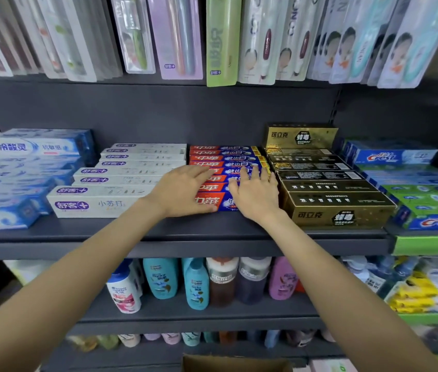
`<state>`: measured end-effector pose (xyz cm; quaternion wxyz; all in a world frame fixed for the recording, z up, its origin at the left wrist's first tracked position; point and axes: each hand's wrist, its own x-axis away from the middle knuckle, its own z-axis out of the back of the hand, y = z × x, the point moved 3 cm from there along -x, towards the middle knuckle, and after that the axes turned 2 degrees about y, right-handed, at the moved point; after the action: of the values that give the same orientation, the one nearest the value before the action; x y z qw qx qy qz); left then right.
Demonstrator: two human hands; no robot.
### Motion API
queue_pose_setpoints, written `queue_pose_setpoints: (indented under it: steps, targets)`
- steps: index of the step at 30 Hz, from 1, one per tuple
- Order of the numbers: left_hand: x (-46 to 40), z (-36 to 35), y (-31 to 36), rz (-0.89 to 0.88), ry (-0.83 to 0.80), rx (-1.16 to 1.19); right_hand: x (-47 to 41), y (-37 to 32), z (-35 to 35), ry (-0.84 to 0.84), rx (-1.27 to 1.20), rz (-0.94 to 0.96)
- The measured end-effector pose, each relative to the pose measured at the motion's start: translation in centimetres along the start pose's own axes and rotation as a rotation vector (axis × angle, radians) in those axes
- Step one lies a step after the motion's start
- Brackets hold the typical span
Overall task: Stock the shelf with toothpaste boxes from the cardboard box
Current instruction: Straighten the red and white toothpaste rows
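A row of red and blue toothpaste boxes lies stacked front to back in the middle of the dark grey shelf. My left hand lies flat on the left ends of the front boxes, thumb along the front face. My right hand rests flat on their right part, fingers straight and pointing back. Neither hand grips a box. A corner of the cardboard box shows at the bottom edge, below the shelves.
White toothpaste boxes flank the row on the left, gold and black ones on the right. Blue boxes and Crest boxes fill the ends. Toothbrush packs hang above. Shampoo bottles stand on the lower shelf.
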<state>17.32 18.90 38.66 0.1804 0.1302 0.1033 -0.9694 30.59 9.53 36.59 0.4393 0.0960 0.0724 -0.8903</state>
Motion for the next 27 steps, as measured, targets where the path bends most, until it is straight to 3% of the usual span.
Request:
queue_pose_setpoints:
  steps: [6,10,15,27]
  targets:
    - [-1.8,-0.2,2.0,-0.036,-0.066,-0.111,-2.7,0.7,1.9,-0.001,-0.234,0.095]
    - [-1.8,-0.5,1.4,-0.035,-0.079,-0.098,-7.5,-0.1,1.0,-0.074,-0.176,0.088]
    - [-2.4,-1.0,0.9,0.007,-0.219,-0.040,-10.3,0.7,-1.1,-0.238,-0.116,-0.033]
    - [-2.3,-1.4,0.0,-0.017,-0.188,-0.053,-10.5,-0.2,-1.6,-0.237,-0.130,-0.057]
